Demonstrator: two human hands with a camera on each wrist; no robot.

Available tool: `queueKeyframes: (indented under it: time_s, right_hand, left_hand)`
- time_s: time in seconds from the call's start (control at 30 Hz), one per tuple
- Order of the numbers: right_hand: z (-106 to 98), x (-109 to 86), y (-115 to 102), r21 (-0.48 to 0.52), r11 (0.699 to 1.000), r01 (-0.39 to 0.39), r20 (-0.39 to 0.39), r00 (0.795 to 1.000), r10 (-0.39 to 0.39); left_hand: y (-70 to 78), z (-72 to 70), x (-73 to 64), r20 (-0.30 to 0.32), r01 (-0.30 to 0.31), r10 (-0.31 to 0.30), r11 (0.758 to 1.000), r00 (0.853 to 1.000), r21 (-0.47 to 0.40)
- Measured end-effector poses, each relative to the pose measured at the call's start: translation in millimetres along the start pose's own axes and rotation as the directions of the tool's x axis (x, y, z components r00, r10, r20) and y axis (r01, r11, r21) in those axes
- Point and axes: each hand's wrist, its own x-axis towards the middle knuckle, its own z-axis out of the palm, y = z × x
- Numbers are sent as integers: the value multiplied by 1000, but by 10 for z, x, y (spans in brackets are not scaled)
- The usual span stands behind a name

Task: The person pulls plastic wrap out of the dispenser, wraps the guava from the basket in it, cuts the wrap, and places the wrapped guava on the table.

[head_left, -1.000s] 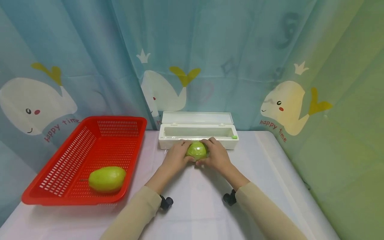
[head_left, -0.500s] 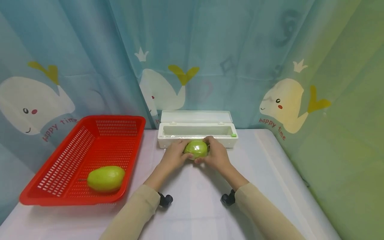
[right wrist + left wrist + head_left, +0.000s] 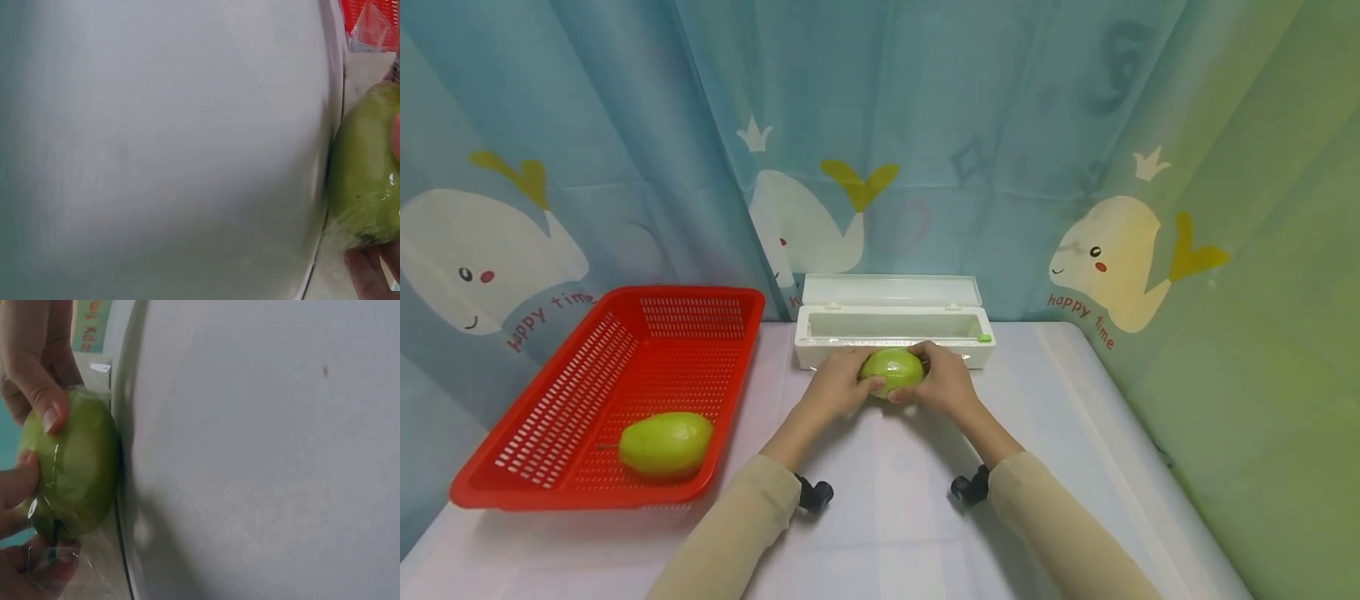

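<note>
A green pear (image 3: 892,372), wrapped in shiny clear film, is between both hands just in front of a white cling film dispenser (image 3: 895,329). My left hand (image 3: 837,385) grips its left end, with the thumb on the near side. On the opposite end, my right hand (image 3: 946,382) holds it with fingers and thumb curled round it. In the left wrist view, the film (image 3: 53,565) bunches loosely about the dark stem (image 3: 56,532) beside the right fingers. Film creases also show on the pear (image 3: 365,172) in the right wrist view.
The dispenser's lid (image 3: 891,291) stands raised, and a green slider (image 3: 984,337) sits at its right end. At left, a red basket (image 3: 741,367) holds another green pear (image 3: 666,444). A patterned curtain (image 3: 1000,167) hangs behind the white table (image 3: 895,533).
The pear has turned between the hands, so it now lies lengthwise from left to right and shows more of its side. Both hands have shifted their fingers slightly around it.
</note>
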Motion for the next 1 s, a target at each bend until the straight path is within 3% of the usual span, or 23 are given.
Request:
queueKeyframes:
  time_s: [0.47,0.73,0.87,1.0]
  right_hand:
    - [-48,5,-26,178,978,-106,22,994,104]
    - [-69,36,-35,207,971,-119,41,993,113]
    - [-36,36,-28,214,973,-88,10,996,88]
    - [-6,-70,-26,169,984,-47,-21,998,52]
  left_hand:
    - [-1,-33,33,31,83,-79,984,996,-156]
    - [-44,-47,54,53,157,-148,956,988,-249]
    - [-65,-29,65,33,138,-134,942,990,-306]
    - [-95,15,9,32,116,-111,949,993,-294]
